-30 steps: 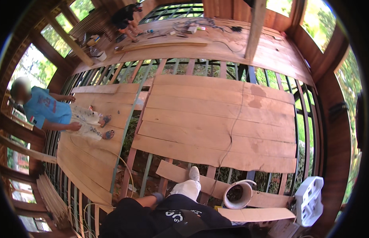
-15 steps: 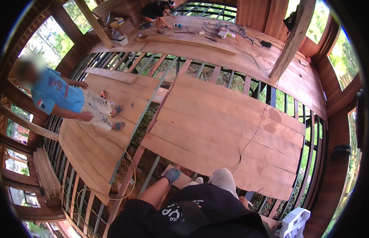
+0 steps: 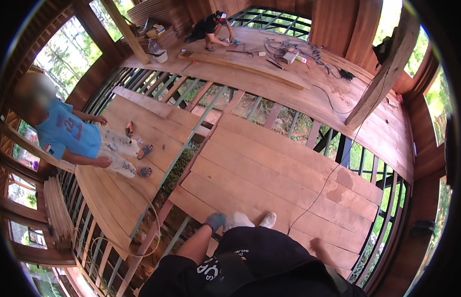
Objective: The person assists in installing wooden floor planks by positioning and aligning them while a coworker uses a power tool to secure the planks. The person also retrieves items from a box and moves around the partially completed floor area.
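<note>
My left hand (image 3: 215,221), in a grey-blue glove, is beside my light-trousered knee at the near edge of the laid floorboards (image 3: 270,163). Its fingers are too small and partly hidden to tell their grip. A bit of pale board (image 3: 211,244) shows below it, beside my forearm. Out to the right, my bare right hand (image 3: 318,244) hovers above or rests on the boards, smeared by motion; whether it holds anything does not show. One pale shoe (image 3: 268,220) of mine is on the boards. A dark cable (image 3: 312,193) crosses them.
Open joists (image 3: 178,237) with ground below lie at my left. A person in a blue shirt (image 3: 72,131) stands on boards there, near an orange-and-black tool (image 3: 129,129). Another person (image 3: 210,32) crouches at the far side, near tangled cables (image 3: 309,52). A wooden post (image 3: 384,74) rises at right.
My view has shifted, and my body has turned or leaned. My right hand, earlier low at my side with a thin white stick, is now further out over the boards. The far person crouches lower.
</note>
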### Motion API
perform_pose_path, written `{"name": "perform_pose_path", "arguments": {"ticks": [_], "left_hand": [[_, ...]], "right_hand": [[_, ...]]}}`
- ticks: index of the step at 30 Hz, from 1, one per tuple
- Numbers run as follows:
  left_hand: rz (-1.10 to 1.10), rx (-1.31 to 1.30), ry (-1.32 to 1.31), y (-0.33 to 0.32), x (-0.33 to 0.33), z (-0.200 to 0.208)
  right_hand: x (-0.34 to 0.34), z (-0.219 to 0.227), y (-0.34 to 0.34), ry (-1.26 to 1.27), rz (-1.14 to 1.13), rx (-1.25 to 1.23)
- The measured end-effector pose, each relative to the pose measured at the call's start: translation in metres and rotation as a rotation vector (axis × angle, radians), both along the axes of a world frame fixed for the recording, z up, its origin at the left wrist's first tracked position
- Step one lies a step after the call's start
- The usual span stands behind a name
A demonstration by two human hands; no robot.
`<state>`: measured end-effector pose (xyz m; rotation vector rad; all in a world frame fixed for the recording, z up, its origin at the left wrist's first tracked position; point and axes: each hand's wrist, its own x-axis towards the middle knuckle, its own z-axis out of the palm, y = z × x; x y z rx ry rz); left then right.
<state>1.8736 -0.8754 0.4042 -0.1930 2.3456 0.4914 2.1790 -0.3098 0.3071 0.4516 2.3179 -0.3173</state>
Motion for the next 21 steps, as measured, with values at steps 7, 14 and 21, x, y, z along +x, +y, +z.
{"name": "perform_pose_path", "arguments": {"ticks": [7, 14, 21], "left_hand": [[0.200, 0.147, 0.065, 0.080, -0.092, 0.083], [0.337, -0.034, -0.317, -0.015, -0.104, -0.087], [0.120, -0.119, -0.235, 0.001, -0.256, -0.050]], "right_hand": [[-0.243, 0.076, 0.059, 0.492, -0.598, -0.143], [-0.377, 0.088, -0.010, 0.195, -0.655, -0.469], [-0.428, 0.149, 0.017, 0.092, -0.711, -0.409]]}}
